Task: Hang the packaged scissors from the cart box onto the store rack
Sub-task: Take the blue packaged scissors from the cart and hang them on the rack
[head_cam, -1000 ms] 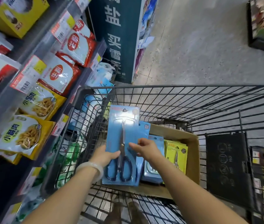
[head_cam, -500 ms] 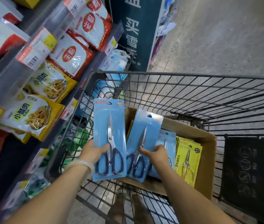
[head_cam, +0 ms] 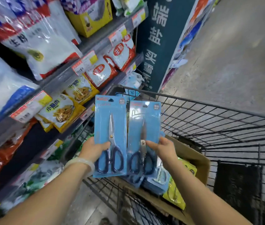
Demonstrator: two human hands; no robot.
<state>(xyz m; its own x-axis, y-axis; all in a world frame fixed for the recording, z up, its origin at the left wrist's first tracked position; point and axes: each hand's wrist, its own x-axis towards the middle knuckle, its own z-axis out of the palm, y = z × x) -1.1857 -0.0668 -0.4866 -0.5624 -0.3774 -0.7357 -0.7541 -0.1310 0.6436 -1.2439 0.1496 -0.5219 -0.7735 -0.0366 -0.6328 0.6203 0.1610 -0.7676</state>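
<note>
Above the cart [head_cam: 209,114] we hold two blue scissor packs upright, side by side, their edges just touching or slightly overlapping. Our left hand [head_cam: 94,149] pinches the left pack [head_cam: 110,127] near its lower half, thumb across the front over the handles, fingers behind; our right hand [head_cam: 162,148] pinches the right pack [head_cam: 144,125] the same way. Gripping low keeps the hang holes at the top of each card free, which we judge is what a rack hook would need. Held flat and facing us, the cards let us check which way up they are. Below them the cardboard box [head_cam: 191,158] sits in the cart with more blue packs and some yellow ones [head_cam: 175,194], partly covered by our forearm and the held cards. No rack with hooks shows anywhere; the shelves [head_cam: 73,73] to the left carry only bagged food [head_cam: 60,109]. Our fingers behind the cards are hidden, and the right pack's printing is blurred by glare.
</note>
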